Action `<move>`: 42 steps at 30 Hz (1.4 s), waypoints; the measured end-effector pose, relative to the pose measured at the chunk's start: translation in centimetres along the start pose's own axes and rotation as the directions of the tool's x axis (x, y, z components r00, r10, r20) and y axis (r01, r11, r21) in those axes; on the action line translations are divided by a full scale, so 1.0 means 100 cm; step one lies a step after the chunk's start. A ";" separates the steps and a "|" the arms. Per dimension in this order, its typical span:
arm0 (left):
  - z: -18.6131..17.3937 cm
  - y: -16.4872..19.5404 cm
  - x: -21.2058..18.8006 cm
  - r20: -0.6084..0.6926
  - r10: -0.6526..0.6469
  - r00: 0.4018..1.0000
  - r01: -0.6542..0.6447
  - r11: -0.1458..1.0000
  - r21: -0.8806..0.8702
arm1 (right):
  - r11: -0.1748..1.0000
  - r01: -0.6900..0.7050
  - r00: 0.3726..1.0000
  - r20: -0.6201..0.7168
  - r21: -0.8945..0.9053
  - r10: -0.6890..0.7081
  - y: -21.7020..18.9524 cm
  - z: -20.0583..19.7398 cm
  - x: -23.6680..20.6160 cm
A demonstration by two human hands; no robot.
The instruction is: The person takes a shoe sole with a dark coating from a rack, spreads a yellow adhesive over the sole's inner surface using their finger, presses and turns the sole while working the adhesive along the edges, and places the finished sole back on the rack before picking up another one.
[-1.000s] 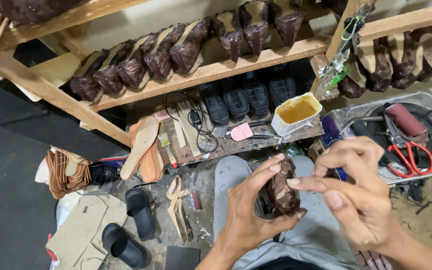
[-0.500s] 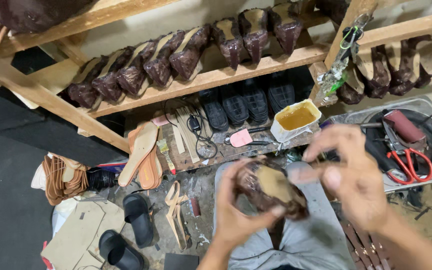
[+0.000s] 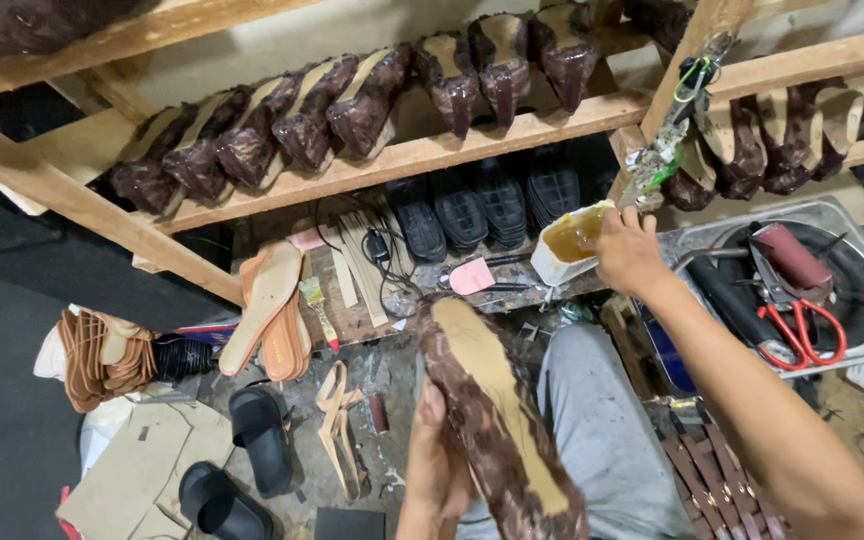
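Observation:
My left hand [image 3: 439,462] grips a long brown shoe upper on a last [image 3: 492,410], its tan sole side up, over my grey-trousered lap. My right hand [image 3: 627,252] reaches forward to a white tub of amber glue [image 3: 570,240] on the low bench, fingers at its rim. Whether the fingers pinch anything is hidden.
A slanted wooden shelf [image 3: 432,150] carries several brown lasted shoes. Black soles [image 3: 492,205] are stacked under it. Red scissors [image 3: 802,335] lie in a grey tray [image 3: 857,215] at right. Tan insoles [image 3: 272,310], a brush [image 3: 318,305], black slippers [image 3: 252,440] and cardboard litter the floor at left.
My right hand has left the shoe and reached out to the glue tub. My left hand has turned the shoe sole up and holds it alone.

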State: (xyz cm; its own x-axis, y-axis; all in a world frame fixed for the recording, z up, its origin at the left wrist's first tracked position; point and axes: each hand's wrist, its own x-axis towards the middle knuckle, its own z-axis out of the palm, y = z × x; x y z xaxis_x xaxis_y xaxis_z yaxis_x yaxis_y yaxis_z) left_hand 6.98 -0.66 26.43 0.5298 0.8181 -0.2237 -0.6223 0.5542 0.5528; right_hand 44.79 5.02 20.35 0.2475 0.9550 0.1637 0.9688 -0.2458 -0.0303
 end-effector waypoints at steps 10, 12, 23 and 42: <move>-0.015 0.000 0.010 0.217 0.147 0.965 -0.217 0.912 0.348 | 0.747 0.256 0.925 -0.380 0.614 -0.005 -0.065 -0.126 -0.069; -0.012 0.001 0.004 0.203 0.084 0.976 -0.157 0.914 0.375 | 0.660 0.361 0.886 -0.463 0.659 -0.022 -0.095 -0.156 -0.106; 0.030 0.021 -0.024 0.361 0.012 0.933 -0.168 0.899 0.404 | 0.726 0.505 0.790 -0.589 0.466 -0.171 -0.149 -0.207 -0.148; 0.041 0.038 -0.053 0.338 -0.079 0.938 -0.084 0.893 0.442 | 0.848 0.494 0.646 -0.733 0.191 -0.211 -0.140 -0.234 -0.154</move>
State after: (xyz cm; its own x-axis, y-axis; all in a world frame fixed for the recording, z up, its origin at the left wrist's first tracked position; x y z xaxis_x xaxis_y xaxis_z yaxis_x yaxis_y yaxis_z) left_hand 4.17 -3.52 32.98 0.7405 0.6718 0.0177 -0.3456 0.3580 0.8674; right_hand 27.18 -10.16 41.28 -0.0533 0.5470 0.8354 0.9460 0.2955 -0.1331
